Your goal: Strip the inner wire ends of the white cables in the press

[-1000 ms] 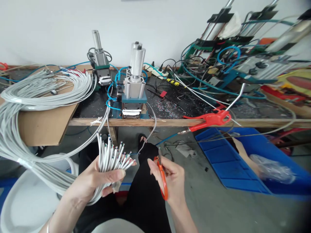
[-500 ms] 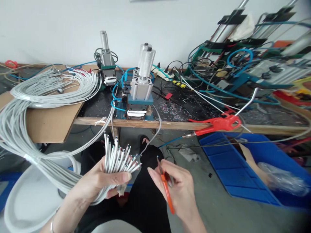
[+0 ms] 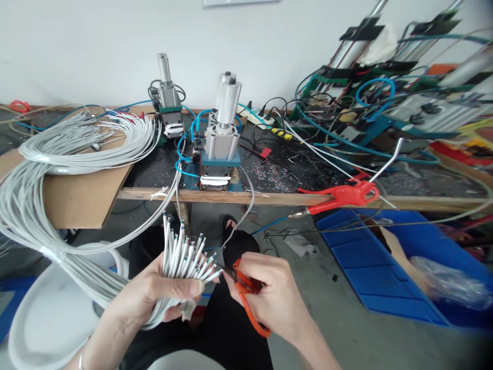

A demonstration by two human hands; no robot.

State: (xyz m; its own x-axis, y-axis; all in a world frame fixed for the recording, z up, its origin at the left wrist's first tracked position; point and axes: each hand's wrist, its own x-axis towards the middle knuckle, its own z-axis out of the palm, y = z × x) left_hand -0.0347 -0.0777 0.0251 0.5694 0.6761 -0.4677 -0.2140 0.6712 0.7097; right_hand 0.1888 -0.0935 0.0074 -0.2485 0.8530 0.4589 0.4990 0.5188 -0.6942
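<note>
Your left hand (image 3: 154, 298) is wrapped tight around a bundle of white cables (image 3: 181, 257), thumb pressed across the front, so the cut ends fan upward and to the right with their small coloured cores showing. Your right hand (image 3: 269, 298) is closed on the orange scissors (image 3: 246, 295), fingers through the loops, and the blade tips point left, just at the lowest cable ends of the fan. The two hands sit close together above your lap, with dark trousers beneath them.

From your left fist the cables run down and back to the left in a long grey-white sweep, bound by a pale tape wrap (image 3: 50, 253), then loop up onto a sheet of cardboard (image 3: 77, 198) that overhangs the wooden workbench edge (image 3: 269, 196). A white round stool or tub (image 3: 42, 318) stands below that sweep.

On the bench straight ahead stands a small pneumatic press (image 3: 221, 139) with a knurled silver cylinder and blue air hoses; a second, similar unit (image 3: 169, 110) stands behind it to the left. To the right an orange air blow gun (image 3: 342, 196) lies along the bench edge, above a blue plastic crate (image 3: 389, 257) on the floor. Tangled hoses and machine frames crowd the far right.
</note>
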